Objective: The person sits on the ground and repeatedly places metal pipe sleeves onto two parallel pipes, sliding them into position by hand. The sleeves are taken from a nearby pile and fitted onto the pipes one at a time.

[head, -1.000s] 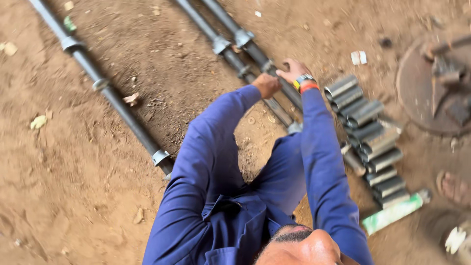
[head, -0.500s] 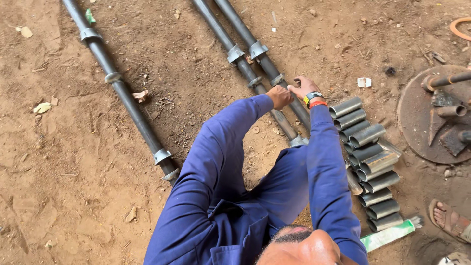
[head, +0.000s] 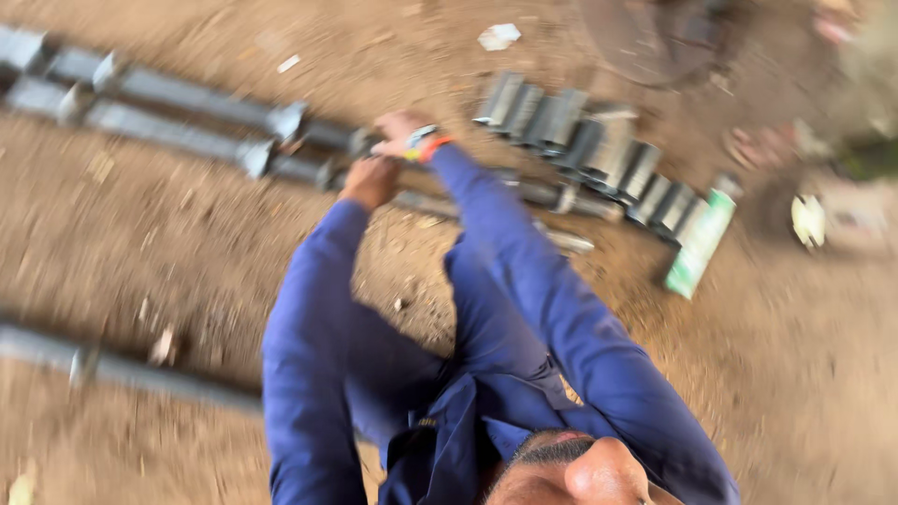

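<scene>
In the blurred head view, the left hand [head: 369,180] sits just left of centre in the upper half, fingers clenched over the grey pipes [head: 187,126] that run from the upper left across the dirt ground [head: 187,252]. The right hand [head: 400,133], wearing an orange-strapped watch [head: 426,143], rests on the same pipes just above; whether its fingers grasp cannot be told. A row of short grey pipe pieces [head: 580,140] lies to the upper right, with a green-and-white tube [head: 700,245] beside them.

free: bare dirt [head: 187,243] left | blocked: pipes [head: 187,140], sleeve row [head: 599,150] (blurred)
</scene>
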Demonstrator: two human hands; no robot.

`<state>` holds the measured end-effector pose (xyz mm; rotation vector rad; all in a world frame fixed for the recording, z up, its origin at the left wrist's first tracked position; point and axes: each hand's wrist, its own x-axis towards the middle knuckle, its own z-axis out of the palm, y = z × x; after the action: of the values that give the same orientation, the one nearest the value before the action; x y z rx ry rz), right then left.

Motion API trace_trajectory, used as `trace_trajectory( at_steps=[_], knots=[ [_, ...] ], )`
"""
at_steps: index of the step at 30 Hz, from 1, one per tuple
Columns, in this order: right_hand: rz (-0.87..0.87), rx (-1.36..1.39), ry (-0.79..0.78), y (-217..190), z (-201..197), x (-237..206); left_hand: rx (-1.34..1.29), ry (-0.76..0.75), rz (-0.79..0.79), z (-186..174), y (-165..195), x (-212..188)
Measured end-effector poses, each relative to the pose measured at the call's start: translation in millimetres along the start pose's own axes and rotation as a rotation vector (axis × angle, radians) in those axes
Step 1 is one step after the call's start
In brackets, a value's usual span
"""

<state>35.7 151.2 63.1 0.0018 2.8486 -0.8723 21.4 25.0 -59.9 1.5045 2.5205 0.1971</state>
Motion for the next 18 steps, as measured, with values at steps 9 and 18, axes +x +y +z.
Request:
trace_trajectory(
  at_steps=[9,18],
  knots=[
    [0.124,-0.076,-0.055,0,-20,-18,0.071,-0.190,0.017,3,6,5],
    [0.155,-0.100,-0.091,-4,-28,-25,0.125,-0.280,0.001,12,5,7]
  ],
)
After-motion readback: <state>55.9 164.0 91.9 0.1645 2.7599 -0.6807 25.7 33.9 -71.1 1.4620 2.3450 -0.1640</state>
